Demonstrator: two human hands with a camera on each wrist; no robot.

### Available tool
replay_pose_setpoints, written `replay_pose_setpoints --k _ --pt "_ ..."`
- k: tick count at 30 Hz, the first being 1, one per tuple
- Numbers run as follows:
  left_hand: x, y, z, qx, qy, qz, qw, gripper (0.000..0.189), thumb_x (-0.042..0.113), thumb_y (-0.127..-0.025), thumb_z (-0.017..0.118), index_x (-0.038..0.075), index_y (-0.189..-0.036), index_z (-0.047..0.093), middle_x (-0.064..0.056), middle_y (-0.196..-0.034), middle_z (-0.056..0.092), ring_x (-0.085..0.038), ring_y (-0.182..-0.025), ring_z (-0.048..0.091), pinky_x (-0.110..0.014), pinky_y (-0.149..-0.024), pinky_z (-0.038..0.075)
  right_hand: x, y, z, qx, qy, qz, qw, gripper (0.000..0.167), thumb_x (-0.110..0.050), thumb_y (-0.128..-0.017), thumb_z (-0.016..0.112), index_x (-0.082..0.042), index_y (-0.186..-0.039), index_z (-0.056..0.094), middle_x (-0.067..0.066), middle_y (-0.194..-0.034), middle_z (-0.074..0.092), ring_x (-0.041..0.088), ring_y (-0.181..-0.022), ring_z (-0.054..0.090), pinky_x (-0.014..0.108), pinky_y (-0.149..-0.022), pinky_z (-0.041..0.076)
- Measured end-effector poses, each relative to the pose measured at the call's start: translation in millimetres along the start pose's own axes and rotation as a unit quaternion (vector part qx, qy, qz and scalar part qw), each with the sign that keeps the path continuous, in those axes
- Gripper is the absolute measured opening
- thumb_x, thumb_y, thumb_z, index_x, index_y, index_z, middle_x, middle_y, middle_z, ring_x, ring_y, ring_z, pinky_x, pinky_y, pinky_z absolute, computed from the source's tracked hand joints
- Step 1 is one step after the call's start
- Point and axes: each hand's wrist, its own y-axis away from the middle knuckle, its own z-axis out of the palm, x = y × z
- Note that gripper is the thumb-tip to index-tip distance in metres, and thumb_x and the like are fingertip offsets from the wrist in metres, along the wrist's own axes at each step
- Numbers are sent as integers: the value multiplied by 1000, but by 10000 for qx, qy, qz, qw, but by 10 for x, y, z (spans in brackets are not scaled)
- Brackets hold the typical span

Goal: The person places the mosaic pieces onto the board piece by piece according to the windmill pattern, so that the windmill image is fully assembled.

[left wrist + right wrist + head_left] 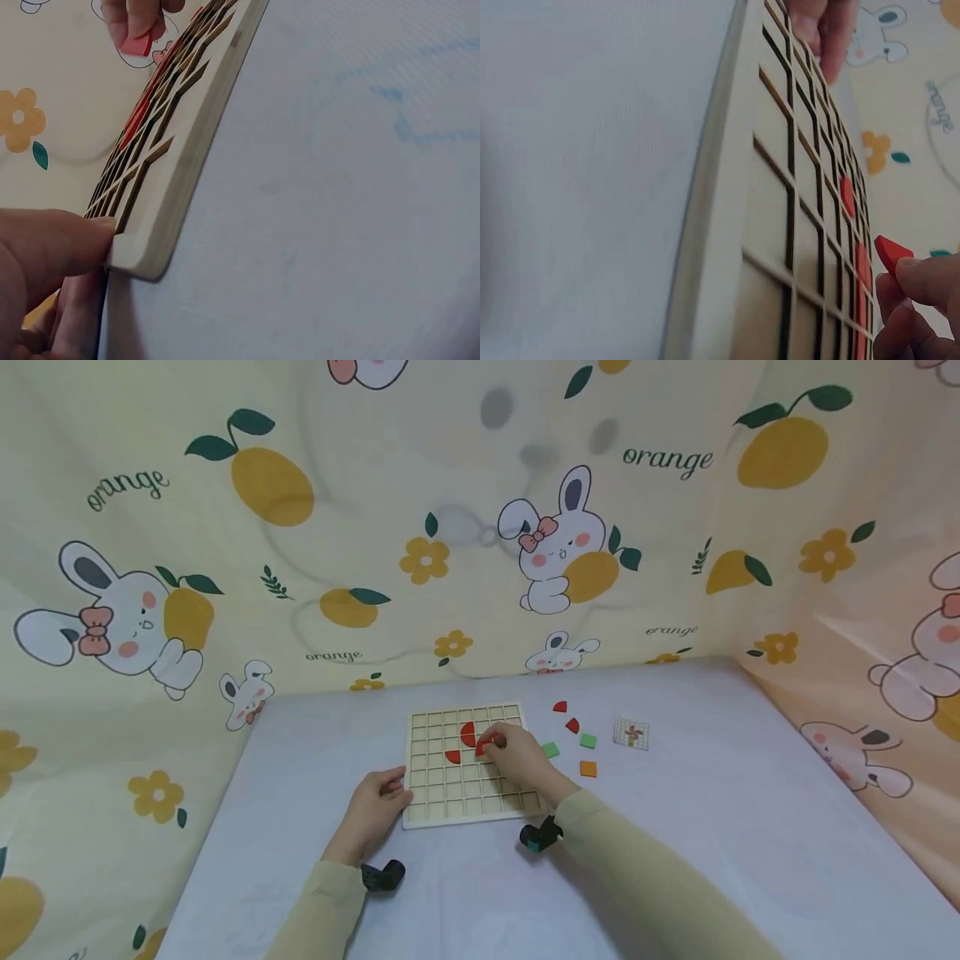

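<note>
A pale wooden grid board point(442, 806) lies on the table with red quarter-circle pieces point(468, 735) set in its cells near the middle. One more red piece point(453, 757) sits a little lower left of those. My right hand point(519, 758) pinches a red quarter-circle piece point(892, 253) between thumb and fingers, above the board's cells. At the board's left edge, my left hand point(377, 806) grips the rim, its thumb point(67, 241) over the top near the corner and the other fingers along the side.
Right of the board lie two loose red pieces point(573, 725), a green square point(588, 741), another green square point(551, 750) beside the right hand, and an orange square point(588, 768). Farther right is a small pattern card point(632, 733). A printed cloth point(465, 610) hangs behind the table.
</note>
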Motion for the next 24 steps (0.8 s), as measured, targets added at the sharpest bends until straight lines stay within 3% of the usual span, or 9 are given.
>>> replay_pose_setpoints --k 12,19,24 --pt "8 0 -13 -37 197 12 9998 52 13 -89 68 10 -139 52 -8 -117 51 -21 -106 49 -38 -92 47 -45 -88 255 41 259 25 9997 5 -22 -93 65 -18 -94 63 -2 -80 60 16 -70 53 29 -60 46" --pt "-32 -2 -6 -58 230 -23 9997 52 14 -89 69 10 -138 53 -8 -117 51 -21 -105 50 -38 -93 47 -74 -79 284 -1 434 -5 9991 5 -22 -94 64 -18 -95 63 -2 -81 59 18 -71 52 30 -61 45" --pt "-39 11 -10 -34 198 171 9997 52 13 -88 69 8 -137 54 -9 -114 51 -21 -103 50 -36 -90 48 -61 -73 307 -4 616 -97 9981 7 -21 -94 64 -17 -100 63 -2 -81 58 17 -71 52 30 -60 44"
